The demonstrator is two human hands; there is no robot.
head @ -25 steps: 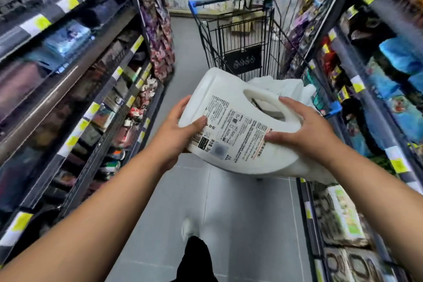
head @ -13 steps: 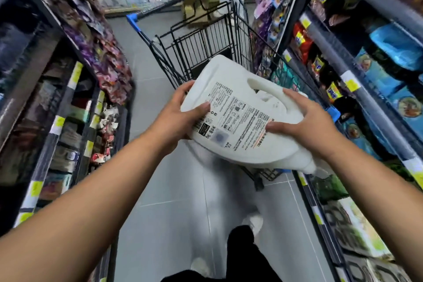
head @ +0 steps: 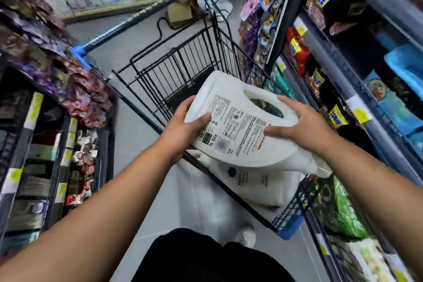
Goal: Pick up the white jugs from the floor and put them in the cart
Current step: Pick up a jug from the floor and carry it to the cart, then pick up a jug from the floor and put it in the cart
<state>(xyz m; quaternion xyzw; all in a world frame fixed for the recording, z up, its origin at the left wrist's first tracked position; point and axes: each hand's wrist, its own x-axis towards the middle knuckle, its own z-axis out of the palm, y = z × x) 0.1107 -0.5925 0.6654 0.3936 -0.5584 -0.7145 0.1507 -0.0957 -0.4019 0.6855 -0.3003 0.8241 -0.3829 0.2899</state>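
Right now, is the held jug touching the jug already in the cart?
Cannot tell. In the head view the held jug overlaps the lower jug lying in the cart; no gap or contact shows between them.

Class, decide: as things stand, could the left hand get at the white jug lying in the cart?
Probably not yet: the left hand grips the upper jug, which hangs right over the lower jug inside the cart.

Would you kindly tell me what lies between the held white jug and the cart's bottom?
In the head view, a second white jug lies in the cart, directly beneath the held jug.
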